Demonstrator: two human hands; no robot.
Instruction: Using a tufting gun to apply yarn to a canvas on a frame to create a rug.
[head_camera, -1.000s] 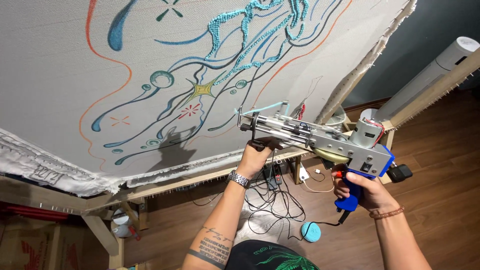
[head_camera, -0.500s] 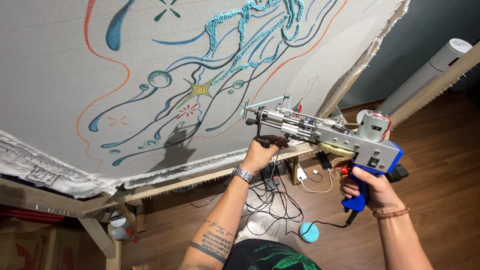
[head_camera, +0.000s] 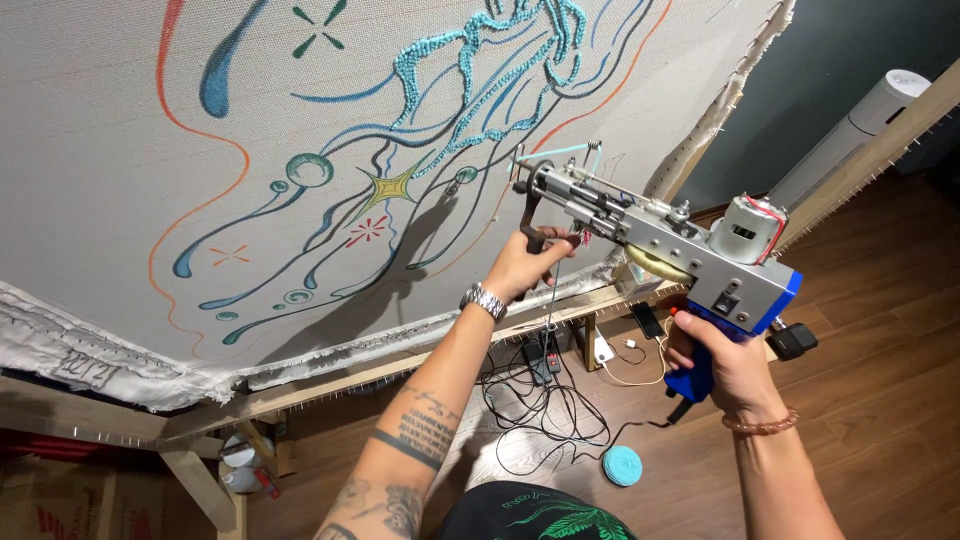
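A grey and blue tufting gun (head_camera: 672, 240) is held up in front of a stretched white cloth (head_camera: 120, 160) with coloured line drawings and some light blue tufted loops (head_camera: 470, 60). My left hand (head_camera: 528, 262) grips the gun's black front handle below its needle end. My right hand (head_camera: 722, 362) is closed around the blue rear grip. The needle tip sits close to the cloth near the lower right of the drawing; whether it touches I cannot tell. A light blue yarn strand runs over the gun's front.
A wooden frame (head_camera: 330, 375) with tack strips holds the cloth. Black cables and a power strip (head_camera: 540, 385) lie on the wooden floor, beside a blue yarn ball (head_camera: 622, 465). A white cylinder (head_camera: 860, 125) leans at the right.
Both hands have lifted the tufting gun upward and toward the cloth. The gun's nose has tilted up and sits nearer the drawing.
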